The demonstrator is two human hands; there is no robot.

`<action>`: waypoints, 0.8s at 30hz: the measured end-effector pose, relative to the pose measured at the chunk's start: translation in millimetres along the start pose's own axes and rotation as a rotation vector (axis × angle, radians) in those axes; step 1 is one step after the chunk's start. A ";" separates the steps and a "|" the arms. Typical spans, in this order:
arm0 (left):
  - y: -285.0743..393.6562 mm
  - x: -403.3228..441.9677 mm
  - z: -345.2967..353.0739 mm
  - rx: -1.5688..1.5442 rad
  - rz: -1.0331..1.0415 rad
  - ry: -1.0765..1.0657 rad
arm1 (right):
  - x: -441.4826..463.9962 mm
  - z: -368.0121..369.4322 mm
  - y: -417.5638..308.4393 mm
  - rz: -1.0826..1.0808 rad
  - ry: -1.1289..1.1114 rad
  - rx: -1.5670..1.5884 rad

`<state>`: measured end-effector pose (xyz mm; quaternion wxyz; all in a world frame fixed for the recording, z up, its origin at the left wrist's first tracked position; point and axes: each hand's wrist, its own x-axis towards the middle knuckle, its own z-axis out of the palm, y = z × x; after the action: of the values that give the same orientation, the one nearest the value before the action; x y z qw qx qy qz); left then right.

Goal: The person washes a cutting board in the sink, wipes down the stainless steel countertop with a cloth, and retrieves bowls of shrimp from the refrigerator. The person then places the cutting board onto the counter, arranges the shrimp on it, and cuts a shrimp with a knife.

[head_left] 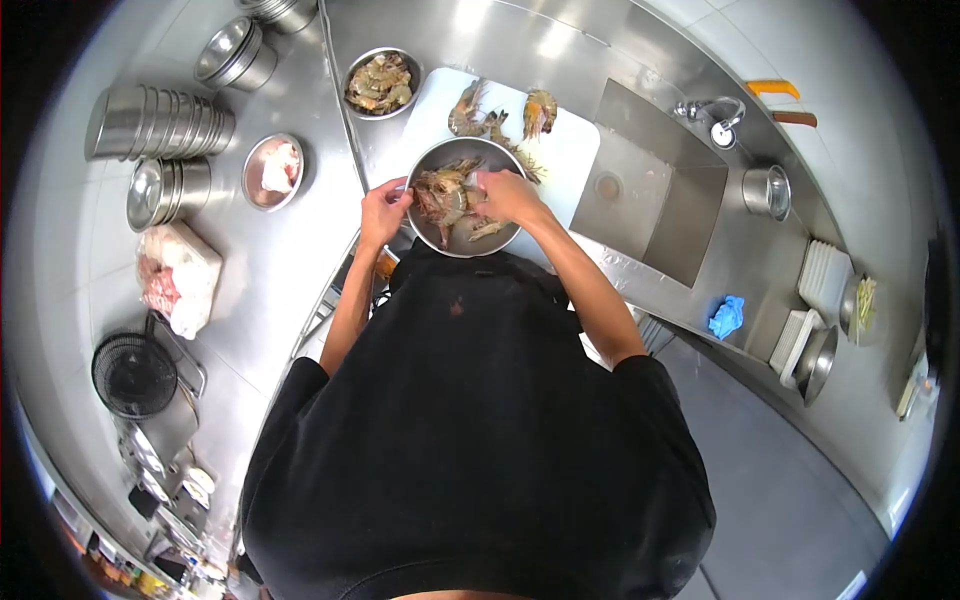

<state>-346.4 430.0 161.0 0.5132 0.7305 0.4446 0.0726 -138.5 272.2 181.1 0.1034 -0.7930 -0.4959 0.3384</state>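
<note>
A steel bowl (462, 146) with several raw, shell-on shrimp (440, 196) in it is held close to my body, over the near edge of a white cutting board (572, 168). My left hand (383, 213) grips the bowl's left rim, thumb on top. From the right, my right hand (508, 197) reaches inside, its fingers closed around a shrimp among the others; the fingertips are partly hidden. Beyond the bowl, more shrimp (540, 113) lie on the board. A smaller steel bowl (383, 53) at the board's far left corner contains a heap of shrimp pieces.
To the right is a sink (625, 180) with a faucet (722, 120). A blue crumpled cloth or glove (727, 317) lies on the counter's edge. On the left counter stand a bowl of pale meat (273, 172), stacked steel pots (150, 122), a bag of meat (178, 280) and a black strainer (134, 375).
</note>
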 end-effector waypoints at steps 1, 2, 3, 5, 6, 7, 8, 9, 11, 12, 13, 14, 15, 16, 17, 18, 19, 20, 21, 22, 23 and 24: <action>2.2 3.4 -3.5 -0.019 0.005 -0.010 | -4.8 -3.9 -3.5 0.041 0.041 0.047; 5.1 7.2 -8.6 -0.039 0.011 -0.022 | -8.0 -8.0 -6.5 0.084 0.083 0.093; 2.1 14.9 -11.9 -0.058 0.013 -0.039 | -9.5 -10.0 -5.4 0.116 0.132 0.143; -0.4 33.8 -17.6 -0.098 0.021 -0.081 | -15.1 -17.8 -1.8 0.186 0.237 0.237; 2.0 41.2 -22.0 -0.069 0.029 -0.112 | -19.7 -23.1 0.1 0.205 0.261 0.334; 5.1 49.3 -26.1 -0.041 0.040 -0.141 | -24.5 -29.0 3.0 0.222 0.289 0.428; 9.7 58.4 -29.7 -0.012 0.054 -0.173 | -28.3 -34.6 3.1 0.238 0.321 0.523; 11.1 67.6 -31.7 0.066 0.102 -0.201 | -30.8 -39.4 1.0 0.256 0.351 0.615; 23.7 74.5 -33.8 0.178 0.345 -0.058 | -34.5 -45.8 -6.3 0.289 0.454 0.673; 37.7 72.0 -37.7 0.229 0.468 0.011 | -37.4 -48.2 -12.7 0.309 0.506 0.703; 58.2 68.2 -44.7 0.276 0.506 -0.041 | -39.1 -50.8 -24.3 0.276 0.609 0.736; 72.9 67.0 -46.3 0.174 0.458 -0.201 | -39.3 -51.0 -34.7 0.263 0.707 0.697; 85.6 65.7 -46.2 0.075 0.402 -0.356 | -38.1 -50.7 -45.3 0.246 0.800 0.653; 94.1 65.8 -43.0 -0.023 0.338 -0.503 | -35.6 -51.8 -56.0 0.225 0.888 0.606; 88.0 68.3 -30.4 -0.181 0.308 -0.657 | -33.1 -53.4 -67.2 0.260 0.928 0.536; 96.1 65.3 -22.4 -0.217 0.258 -0.754 | -29.9 -52.2 -75.7 0.272 0.960 0.412; 112.9 59.8 -12.0 -0.365 0.175 -0.781 | -23.9 -50.8 -90.8 0.283 0.978 0.351; 124.1 51.7 -3.8 -0.520 0.079 -0.797 | -22.9 -48.9 -101.3 0.291 0.981 0.286; 123.0 55.7 -2.2 -0.504 0.070 -0.816 | -21.2 -45.9 -104.9 0.297 0.963 0.284; 120.9 61.9 2.0 -0.491 0.059 -0.835 | -19.8 -41.7 -107.0 0.304 0.943 0.281; 118.2 66.9 5.6 -0.479 0.050 -0.852 | -18.3 -37.9 -107.3 0.308 0.923 0.278; 115.0 70.5 7.6 -0.485 0.022 -0.856 | -16.1 -32.8 -104.8 0.258 0.957 0.295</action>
<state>-234.2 466.9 226.4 0.8043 0.5590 0.1562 -0.1272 -197.2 315.0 265.1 0.3868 -0.8907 -0.2384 0.0143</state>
